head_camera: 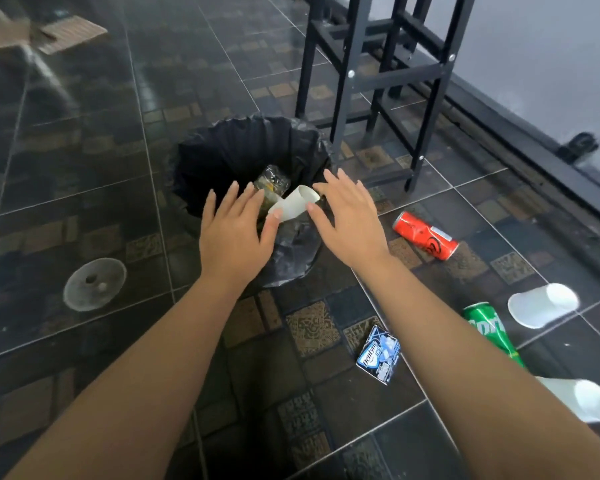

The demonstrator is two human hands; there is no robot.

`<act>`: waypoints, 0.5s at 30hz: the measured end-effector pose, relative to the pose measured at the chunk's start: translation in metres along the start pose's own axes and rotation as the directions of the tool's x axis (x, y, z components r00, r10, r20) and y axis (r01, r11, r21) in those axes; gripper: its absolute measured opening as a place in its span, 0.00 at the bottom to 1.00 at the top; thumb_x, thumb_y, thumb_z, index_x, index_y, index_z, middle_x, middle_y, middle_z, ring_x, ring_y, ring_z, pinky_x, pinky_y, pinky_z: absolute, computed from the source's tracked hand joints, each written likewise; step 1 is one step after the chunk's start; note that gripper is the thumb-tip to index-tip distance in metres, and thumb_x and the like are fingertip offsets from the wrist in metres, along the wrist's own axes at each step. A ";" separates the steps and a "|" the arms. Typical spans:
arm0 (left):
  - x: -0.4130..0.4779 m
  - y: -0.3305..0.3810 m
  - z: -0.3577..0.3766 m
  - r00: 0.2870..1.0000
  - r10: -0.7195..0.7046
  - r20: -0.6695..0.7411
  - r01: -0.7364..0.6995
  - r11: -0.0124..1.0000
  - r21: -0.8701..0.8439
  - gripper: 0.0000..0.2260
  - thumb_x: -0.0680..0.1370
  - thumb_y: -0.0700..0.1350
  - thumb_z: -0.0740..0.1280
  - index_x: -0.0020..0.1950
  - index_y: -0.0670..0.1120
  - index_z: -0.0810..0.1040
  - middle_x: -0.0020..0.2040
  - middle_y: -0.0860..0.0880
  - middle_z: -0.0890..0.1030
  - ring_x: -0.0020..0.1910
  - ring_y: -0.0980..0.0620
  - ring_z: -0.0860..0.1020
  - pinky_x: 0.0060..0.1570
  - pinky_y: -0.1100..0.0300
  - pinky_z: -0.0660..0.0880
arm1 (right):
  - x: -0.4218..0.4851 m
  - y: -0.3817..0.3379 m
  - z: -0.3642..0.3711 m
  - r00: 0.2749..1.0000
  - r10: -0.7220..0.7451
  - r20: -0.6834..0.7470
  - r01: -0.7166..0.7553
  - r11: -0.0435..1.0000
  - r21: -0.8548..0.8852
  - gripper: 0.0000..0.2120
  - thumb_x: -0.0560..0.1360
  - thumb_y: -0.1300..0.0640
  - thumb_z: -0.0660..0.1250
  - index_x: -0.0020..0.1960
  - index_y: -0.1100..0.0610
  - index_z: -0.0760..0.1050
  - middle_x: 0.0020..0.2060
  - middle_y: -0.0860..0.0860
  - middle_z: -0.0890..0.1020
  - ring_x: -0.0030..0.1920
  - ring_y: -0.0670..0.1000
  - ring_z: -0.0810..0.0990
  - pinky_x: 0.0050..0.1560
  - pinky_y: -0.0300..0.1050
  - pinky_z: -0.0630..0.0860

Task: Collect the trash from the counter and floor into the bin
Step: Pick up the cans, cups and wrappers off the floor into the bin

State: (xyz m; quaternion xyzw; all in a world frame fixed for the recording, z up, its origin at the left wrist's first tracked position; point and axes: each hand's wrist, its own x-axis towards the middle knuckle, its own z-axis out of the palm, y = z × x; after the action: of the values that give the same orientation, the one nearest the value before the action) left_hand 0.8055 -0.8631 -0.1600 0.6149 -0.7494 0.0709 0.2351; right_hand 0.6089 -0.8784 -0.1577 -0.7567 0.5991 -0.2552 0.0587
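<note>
Nearest on the dark patterned tile floor [84, 188] lie a white paper cup [584, 398], a blue gum pack [379, 355], a green can [490, 332], a second white cup [542, 304], then a dented red can [425, 234]: all left to collect, as is a clear round lid [94, 284]. Above the bin [222, 150], lined with crinkled black plastic, the left hand [234, 230] and right hand [349, 216] spread flat with fingers splayed, gripping nothing; a white cup [293, 204] sits between them over the opening. A crushed clear bottle [272, 181] is already inside.
</note>
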 end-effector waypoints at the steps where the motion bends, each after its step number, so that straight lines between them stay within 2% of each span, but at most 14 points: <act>1: -0.005 0.010 0.003 0.999 0.046 0.000 -0.046 0.999 -0.006 0.25 0.83 0.57 0.51 0.69 0.43 0.76 0.69 0.44 0.76 0.73 0.46 0.68 0.75 0.44 0.56 | -0.007 0.007 -0.002 1.000 0.012 -0.013 -0.012 1.000 0.003 0.23 0.81 0.43 0.54 0.72 0.52 0.69 0.75 0.51 0.66 0.77 0.51 0.57 0.77 0.54 0.51; 6: -0.027 0.069 0.020 0.975 0.223 -0.011 -0.223 0.974 -0.047 0.24 0.84 0.54 0.54 0.74 0.42 0.70 0.74 0.44 0.69 0.76 0.46 0.63 0.74 0.44 0.56 | -0.051 0.047 -0.015 0.989 0.134 -0.069 -0.134 0.991 0.011 0.23 0.81 0.46 0.56 0.74 0.54 0.67 0.74 0.51 0.67 0.76 0.51 0.61 0.76 0.52 0.53; 9: -0.045 0.106 0.037 0.943 0.327 0.059 -0.319 0.941 -0.113 0.23 0.83 0.53 0.57 0.75 0.42 0.68 0.76 0.44 0.66 0.77 0.46 0.61 0.76 0.45 0.55 | -0.089 0.081 -0.024 0.964 0.253 -0.080 -0.253 0.967 0.009 0.22 0.80 0.48 0.59 0.71 0.56 0.68 0.71 0.54 0.71 0.72 0.55 0.67 0.73 0.53 0.61; 12: -0.072 0.138 0.060 0.910 0.351 0.223 -0.316 0.932 -0.177 0.25 0.82 0.54 0.57 0.76 0.43 0.66 0.77 0.44 0.65 0.77 0.46 0.61 0.76 0.48 0.55 | -0.136 0.118 -0.028 0.916 0.401 -0.030 -0.402 0.915 -0.044 0.23 0.78 0.51 0.64 0.70 0.57 0.68 0.69 0.56 0.73 0.67 0.59 0.71 0.69 0.53 0.66; 15: -0.101 0.161 0.089 0.794 0.328 0.512 -0.280 0.945 -0.172 0.30 0.82 0.57 0.55 0.80 0.46 0.53 0.80 0.46 0.54 0.79 0.48 0.53 0.77 0.51 0.48 | -0.187 0.145 -0.022 0.838 0.526 0.144 -0.513 0.850 -0.119 0.27 0.78 0.51 0.66 0.73 0.57 0.66 0.72 0.58 0.69 0.71 0.59 0.67 0.72 0.53 0.63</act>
State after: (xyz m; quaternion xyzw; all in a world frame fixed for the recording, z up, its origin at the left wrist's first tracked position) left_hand 0.6421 -0.7706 -0.2534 0.4708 -0.8762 -0.0989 0.0296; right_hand 0.4431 -0.7383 -0.2547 -0.5864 0.7837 -0.1410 0.1482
